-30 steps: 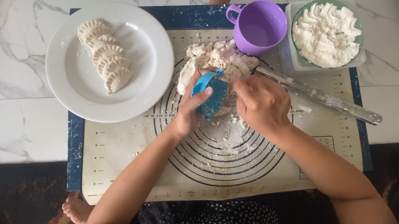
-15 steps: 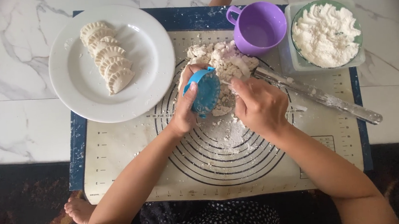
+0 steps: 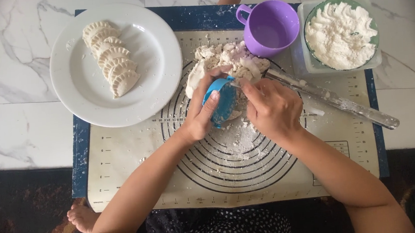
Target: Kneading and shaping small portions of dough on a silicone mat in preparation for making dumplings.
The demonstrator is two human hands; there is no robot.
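Hands (image 3: pixel 236 110) on blue dumpling press (image 3: pixel 222 102), dough heap (image 3: pixel 228 60) just behind.

A beige silicone baking mat with printed circles (image 3: pixel 124 187) lies on the white marble floor (image 3: pixel 8 97). On its far left corner rests a round white plate (image 3: pixel 77 92) carrying five folded dumplings (image 3: pixel 112 65). At the mat's far middle sits a lump of pale dough (image 3: pixel 232 55), with a purple plastic cup (image 3: pixel 269 28) just behind it, a bowl of white flour (image 3: pixel 341 34) farther right, and a clear rolling pin (image 3: pixel 334 101) lying slantwise before the bowl.
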